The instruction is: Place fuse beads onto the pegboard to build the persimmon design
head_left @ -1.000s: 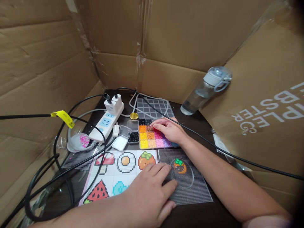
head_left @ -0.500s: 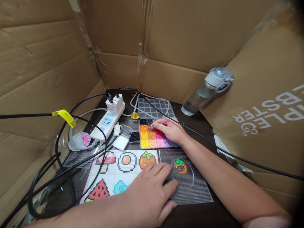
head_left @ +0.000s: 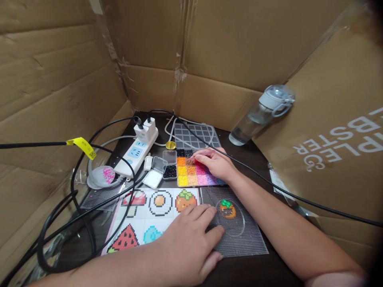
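Observation:
My right hand (head_left: 216, 162) pinches thin pinkish tweezers (head_left: 193, 158), their tips over a brown compartment of the bead box (head_left: 182, 185). Beads of orange, yellow, pink, purple and black fill its sections. Spread fingers of my left hand (head_left: 193, 239) lie across the pattern sheet (head_left: 140, 235) and the near-left part of the clear pegboard (head_left: 254, 243). On that board, to the right of my left hand, is a bead figure (head_left: 228, 209) with a green top and an orange outline, its middle partly filled. The sheet shows a similar orange fruit (head_left: 184, 201).
Small boxes of black beads (head_left: 170, 172) and white beads (head_left: 153, 179) stand left of the bead box. Black cables (head_left: 73, 207) loop beside a power strip (head_left: 134, 153). A water bottle (head_left: 254, 119) stands back right. Cardboard walls (head_left: 215, 95) surround the desk.
The view has shifted very slightly. Both hands and the things on the desk stay in nearly the same places.

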Demonstrator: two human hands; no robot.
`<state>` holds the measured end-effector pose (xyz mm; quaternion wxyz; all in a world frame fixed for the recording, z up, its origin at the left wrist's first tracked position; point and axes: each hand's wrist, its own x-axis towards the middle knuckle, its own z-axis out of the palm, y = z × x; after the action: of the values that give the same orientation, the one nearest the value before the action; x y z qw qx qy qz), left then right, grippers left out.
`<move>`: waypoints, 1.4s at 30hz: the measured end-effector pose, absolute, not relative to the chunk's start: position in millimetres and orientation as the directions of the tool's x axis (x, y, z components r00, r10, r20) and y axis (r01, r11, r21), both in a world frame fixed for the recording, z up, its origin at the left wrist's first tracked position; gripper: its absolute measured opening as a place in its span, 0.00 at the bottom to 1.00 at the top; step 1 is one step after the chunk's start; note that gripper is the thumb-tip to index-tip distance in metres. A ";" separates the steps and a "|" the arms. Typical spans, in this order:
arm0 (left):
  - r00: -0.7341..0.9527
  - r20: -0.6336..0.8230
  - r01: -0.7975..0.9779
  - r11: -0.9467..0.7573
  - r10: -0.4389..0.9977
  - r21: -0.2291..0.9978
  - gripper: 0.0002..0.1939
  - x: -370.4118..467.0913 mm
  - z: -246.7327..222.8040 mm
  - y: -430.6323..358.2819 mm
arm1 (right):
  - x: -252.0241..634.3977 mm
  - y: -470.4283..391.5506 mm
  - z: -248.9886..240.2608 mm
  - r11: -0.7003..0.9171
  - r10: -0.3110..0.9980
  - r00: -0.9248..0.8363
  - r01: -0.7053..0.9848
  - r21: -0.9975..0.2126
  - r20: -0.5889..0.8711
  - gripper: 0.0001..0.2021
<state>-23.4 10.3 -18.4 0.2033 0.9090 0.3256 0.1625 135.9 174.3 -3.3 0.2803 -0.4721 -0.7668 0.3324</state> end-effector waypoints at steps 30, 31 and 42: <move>0.739 0.213 0.504 -0.734 0.640 0.456 0.19 -24.3 -22.6 8.9 | 222.0 55.5 5.0 0.024 0.965 0.256 0.092 -0.995 0.047 0.11; 0.739 0.214 0.505 -0.736 0.639 0.451 0.19 -23.8 -22.9 9.2 | 225.0 44.8 0.3 0.026 0.963 0.264 0.124 -0.992 0.058 0.10; 0.750 0.190 0.520 -0.742 0.634 0.422 0.19 -21.0 -22.0 11.0 | 234.3 7.0 -34.3 0.060 0.967 0.206 0.379 -0.923 0.148 0.09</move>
<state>-21.0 11.0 -22.0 0.1740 0.9190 0.3139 0.1630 234.3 7.0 -34.3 0.4774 -0.6126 -0.5496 0.3078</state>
